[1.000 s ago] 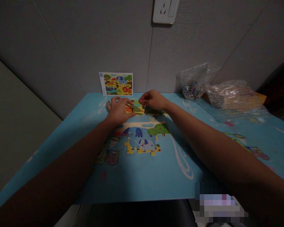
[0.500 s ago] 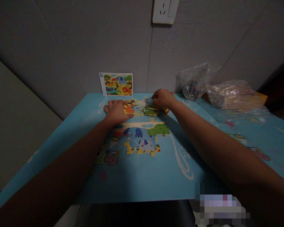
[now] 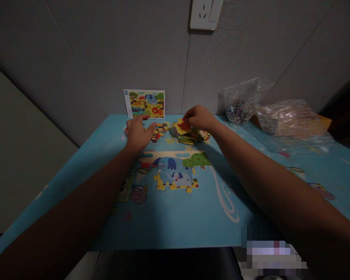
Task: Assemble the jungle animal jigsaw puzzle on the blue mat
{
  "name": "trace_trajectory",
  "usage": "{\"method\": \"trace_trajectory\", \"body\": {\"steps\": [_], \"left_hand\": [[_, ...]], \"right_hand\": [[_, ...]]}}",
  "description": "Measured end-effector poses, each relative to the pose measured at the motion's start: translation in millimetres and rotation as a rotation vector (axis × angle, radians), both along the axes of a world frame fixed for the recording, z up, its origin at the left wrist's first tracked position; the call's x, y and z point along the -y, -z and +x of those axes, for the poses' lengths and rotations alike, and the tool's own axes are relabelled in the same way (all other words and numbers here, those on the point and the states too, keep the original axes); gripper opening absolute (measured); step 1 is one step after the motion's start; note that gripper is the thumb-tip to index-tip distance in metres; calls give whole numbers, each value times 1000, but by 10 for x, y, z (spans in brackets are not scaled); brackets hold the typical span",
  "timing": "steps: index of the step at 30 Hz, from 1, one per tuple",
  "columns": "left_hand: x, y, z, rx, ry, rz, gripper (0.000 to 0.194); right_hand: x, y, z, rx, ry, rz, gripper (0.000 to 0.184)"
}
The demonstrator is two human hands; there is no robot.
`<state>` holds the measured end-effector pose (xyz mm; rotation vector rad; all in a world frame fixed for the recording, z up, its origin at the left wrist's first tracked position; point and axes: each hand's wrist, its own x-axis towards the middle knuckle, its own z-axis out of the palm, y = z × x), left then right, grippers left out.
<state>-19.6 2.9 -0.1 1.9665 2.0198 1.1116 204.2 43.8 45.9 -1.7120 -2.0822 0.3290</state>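
Observation:
My right hand [image 3: 200, 118] pinches a yellow and orange jigsaw puzzle piece [image 3: 183, 125] over a heap of loose pieces [image 3: 189, 139] at the far side of the table. To the left, my left hand [image 3: 138, 134] is raised with thumb and fingers apart, holding nothing. Beside its thumb lie more loose pieces [image 3: 162, 127]. Nearer to me is a joined section of the puzzle [image 3: 170, 171] showing two blue elephants and a green tree. Its lower edge has open tabs, and my left forearm is close to its left end.
A picture card [image 3: 147, 104] of the whole scene leans against the wall behind my left hand. Crumpled clear plastic bags [image 3: 286, 116] lie at the back right. The blue table cover [image 3: 175, 225] has printed cartoon figures. A wall socket [image 3: 204, 15] is above.
My left hand has lifted off the loose pieces and opened. My right hand has moved slightly left, and an orange and yellow piece now shows in its fingers.

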Motion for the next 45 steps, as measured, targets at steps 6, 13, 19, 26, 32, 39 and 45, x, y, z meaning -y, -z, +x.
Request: {"method": "trace_trajectory", "body": {"steps": [6, 13, 19, 26, 32, 39, 45], "left_hand": [[-101, 59, -68, -47, -120, -232, 44], [-70, 26, -59, -54, -138, -240, 38], [-120, 42, -114, 95, -49, -182, 29], [-133, 55, -99, 372, 108, -8, 44], [-66, 9, -17, 475, 299, 4, 30], [-79, 26, -22, 378, 451, 96, 31], [-125, 85, -61, 248, 390, 99, 35]], "right_hand": [[10, 69, 54, 235, 127, -64, 26], [34, 79, -6, 208, 62, 13, 24], [63, 71, -129, 105, -172, 45, 25], [215, 143, -321, 107, -309, 30, 29], [292, 199, -421, -2, -259, 96, 30], [238, 239, -425, -208, -182, 44, 21], [206, 236, -407, -289, -195, -12, 11]]}}
